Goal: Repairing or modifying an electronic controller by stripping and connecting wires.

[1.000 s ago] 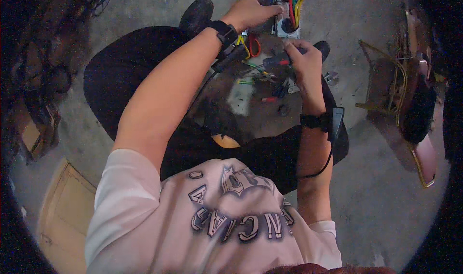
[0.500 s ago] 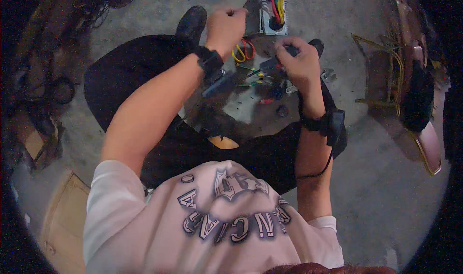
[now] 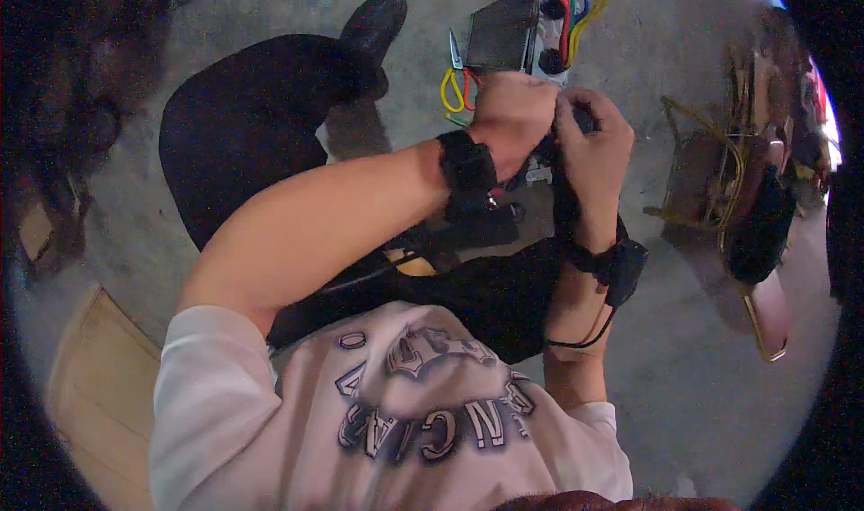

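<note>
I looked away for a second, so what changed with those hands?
The left hand came off the box with coloured wires, drew back to the left, then swung right, close against the right hand. Whether either holds anything is unclear. The right hand stayed just this side of the box; the red-and-yellow-handled scissors stayed beside it.

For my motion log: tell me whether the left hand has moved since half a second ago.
Yes, rightward: half a second ago the left hand was up and left of the scissors; now it is to their right, beside the right hand.
</note>
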### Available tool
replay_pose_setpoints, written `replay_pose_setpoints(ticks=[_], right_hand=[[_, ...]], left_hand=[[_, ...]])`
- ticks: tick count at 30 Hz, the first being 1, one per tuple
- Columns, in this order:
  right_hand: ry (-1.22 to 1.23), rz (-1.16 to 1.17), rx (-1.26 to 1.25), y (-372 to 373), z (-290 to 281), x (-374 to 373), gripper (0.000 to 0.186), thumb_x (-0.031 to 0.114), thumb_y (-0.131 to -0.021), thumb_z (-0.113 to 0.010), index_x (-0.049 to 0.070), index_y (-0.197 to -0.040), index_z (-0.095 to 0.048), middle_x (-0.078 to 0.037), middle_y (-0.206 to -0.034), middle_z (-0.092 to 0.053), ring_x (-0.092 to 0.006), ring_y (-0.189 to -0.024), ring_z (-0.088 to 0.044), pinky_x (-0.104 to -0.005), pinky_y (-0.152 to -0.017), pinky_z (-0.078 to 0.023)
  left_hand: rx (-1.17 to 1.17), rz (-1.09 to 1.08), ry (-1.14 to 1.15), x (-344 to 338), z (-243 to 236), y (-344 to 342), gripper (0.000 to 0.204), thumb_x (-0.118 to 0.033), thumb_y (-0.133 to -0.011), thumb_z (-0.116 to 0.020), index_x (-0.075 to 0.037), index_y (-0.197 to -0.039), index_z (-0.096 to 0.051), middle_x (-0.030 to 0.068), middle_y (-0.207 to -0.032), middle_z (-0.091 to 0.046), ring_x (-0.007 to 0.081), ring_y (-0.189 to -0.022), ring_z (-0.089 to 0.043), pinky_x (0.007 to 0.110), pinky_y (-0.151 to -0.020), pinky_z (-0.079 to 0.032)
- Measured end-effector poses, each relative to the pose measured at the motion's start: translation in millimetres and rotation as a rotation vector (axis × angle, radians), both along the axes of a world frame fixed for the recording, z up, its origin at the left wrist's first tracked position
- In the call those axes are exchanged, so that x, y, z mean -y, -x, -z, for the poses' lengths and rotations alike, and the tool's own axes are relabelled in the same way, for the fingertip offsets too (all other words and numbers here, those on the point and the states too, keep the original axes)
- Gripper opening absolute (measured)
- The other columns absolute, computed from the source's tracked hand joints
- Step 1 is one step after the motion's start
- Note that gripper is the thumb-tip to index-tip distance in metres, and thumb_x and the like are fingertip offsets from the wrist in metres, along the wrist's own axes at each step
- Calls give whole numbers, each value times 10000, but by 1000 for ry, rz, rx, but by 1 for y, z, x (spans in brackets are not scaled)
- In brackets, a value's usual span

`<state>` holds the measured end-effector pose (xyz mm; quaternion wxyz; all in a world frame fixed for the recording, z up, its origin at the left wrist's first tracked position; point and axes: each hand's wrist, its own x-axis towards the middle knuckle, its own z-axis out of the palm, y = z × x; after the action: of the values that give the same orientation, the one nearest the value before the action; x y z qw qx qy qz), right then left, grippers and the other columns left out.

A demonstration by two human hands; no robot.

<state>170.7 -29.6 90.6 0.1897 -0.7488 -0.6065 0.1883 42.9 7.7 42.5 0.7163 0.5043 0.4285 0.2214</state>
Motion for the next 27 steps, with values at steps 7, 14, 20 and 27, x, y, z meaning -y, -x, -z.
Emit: replay_pose_setpoints(ticks=[7,14,20,27], right_hand=[[-120,-67,40,3,3,-9,170,151,-838,-705,34,-961,-714,-154,-864,-689,-321,-781,-679,-370,-732,-521],[-156,-69,72,-1,29,-10,217,207,-847,-713,28,-970,-716,-171,-863,-698,-333,-796,-690,-392,-725,-531],[82,66,390,15,37,-19,294,293,-864,-675,35,-1002,-702,-193,-902,-708,-384,-799,-681,-426,-720,-537],[-32,0,26,12,34,6,238,218,-865,-663,18,-993,-686,-194,-880,-705,-349,-781,-685,-383,-724,-527]], left_hand=[[-185,-120,-399,-4,11,-4,271,-211,-913,-488,-73,-1042,-681,160,-952,-688,341,-891,-677,433,-780,-532],[-178,-258,58,-14,27,-14,248,-210,-926,-513,-51,-905,-702,125,-793,-694,289,-739,-680,419,-663,-519],[-110,-492,109,-27,93,-12,241,-220,-896,-562,-31,-812,-686,71,-658,-640,200,-611,-626,362,-591,-479],[67,-419,122,-29,68,13,258,-205,-899,-589,25,-879,-702,91,-777,-696,173,-666,-648,330,-638,-506]])
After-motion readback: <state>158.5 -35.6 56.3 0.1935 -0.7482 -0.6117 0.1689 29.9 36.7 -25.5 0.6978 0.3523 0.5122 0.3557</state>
